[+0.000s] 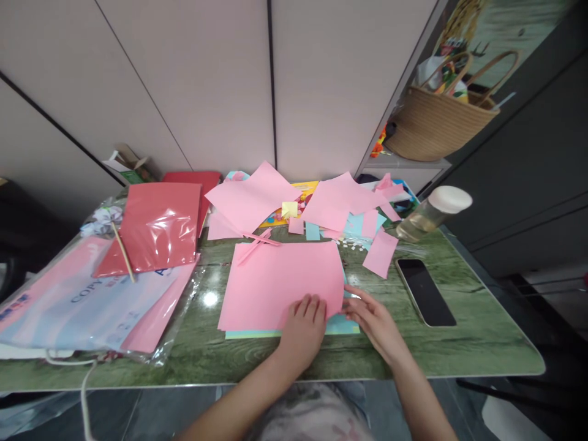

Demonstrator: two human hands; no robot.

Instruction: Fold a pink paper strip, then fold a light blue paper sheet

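A pink sheet of paper (280,275) lies over blue and yellowish sheets (344,326) on the green table. My left hand (304,324) presses flat on its lower right part, fingers extended side by side with nothing gripped. At the right edge, which curls up slightly, my right hand (372,315) has its fingertips on the pink sheet, thumb and fingers around the edge. Thin pink strips (260,243) rest across the sheet's top left.
Cut pink pieces (257,199) spread along the back. A phone (425,293) and a lidded bottle (432,214) stand or lie at right. Red folders (160,226) and a plastic paper pack (92,306) are at left. A woven basket (441,122) sits behind right.
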